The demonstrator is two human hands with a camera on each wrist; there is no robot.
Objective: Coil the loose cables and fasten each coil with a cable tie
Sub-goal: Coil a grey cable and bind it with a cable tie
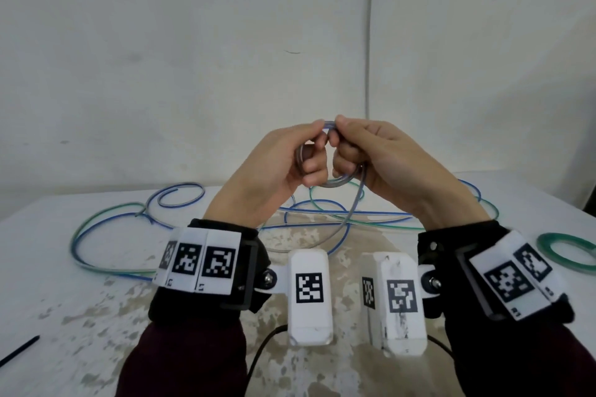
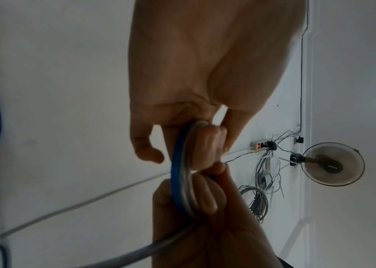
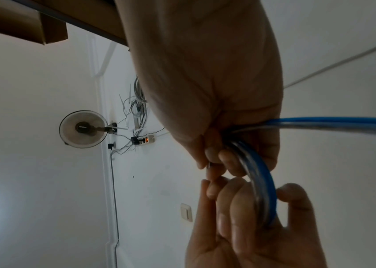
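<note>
A small blue-and-clear cable coil (image 1: pixel 325 182) is held up above the table (image 1: pixel 80 300), gripped by the left hand (image 1: pixel 277 171) and the right hand (image 1: pixel 383 164). Its tail drops to loose cables (image 1: pixel 106 232); a green coil (image 1: pixel 567 253) lies on the right.
</note>
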